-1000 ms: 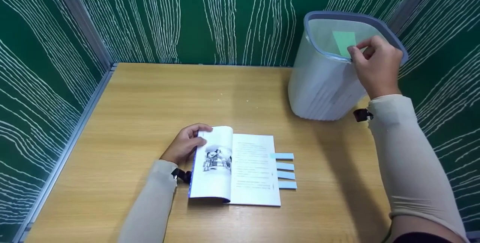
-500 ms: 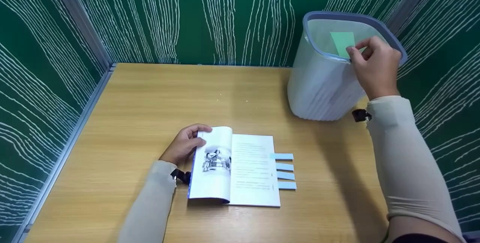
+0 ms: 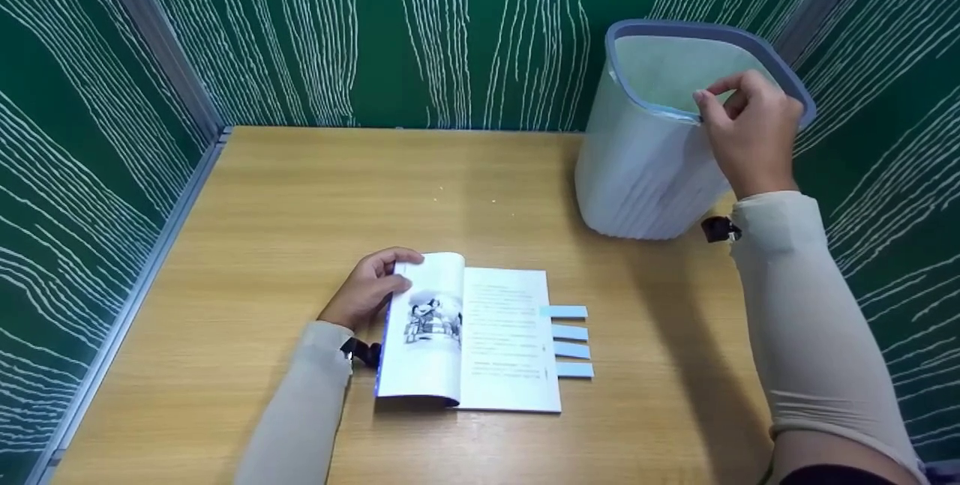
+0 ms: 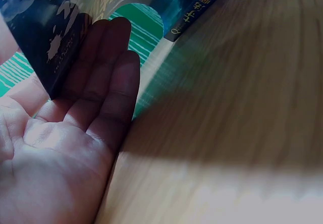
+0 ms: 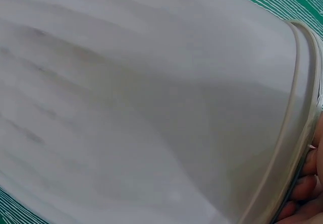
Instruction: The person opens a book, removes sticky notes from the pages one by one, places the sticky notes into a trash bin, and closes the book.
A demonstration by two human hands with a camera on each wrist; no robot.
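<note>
In the head view, an open book (image 3: 502, 342) lies near the front of the table, a black-and-white drawing on its raised left page and text on its right. My left hand (image 3: 367, 286) holds the left side, thumb on the page; the left wrist view shows its fingers (image 4: 113, 72) under the dark blue cover (image 4: 55, 12). Several light-blue sticky tabs (image 3: 574, 370) stick out from the right edge. Over the near rim of a whitish bin (image 3: 645, 170), my right hand (image 3: 754, 129) hangs with fingers loosely bent. No paper shows at its fingertips. The bin's floor is hidden.
The bin, with a grey-blue rim (image 3: 701, 26), stands at the wooden table's (image 3: 337, 193) back right corner. Green walls (image 3: 502, 28) with white line patterns enclose the back and sides. A few tiny pale specks lie on the table.
The green slip of paper pinched in my right hand over the bin is gone from view. Right hand, left hand and book have stayed nearly in place.
</note>
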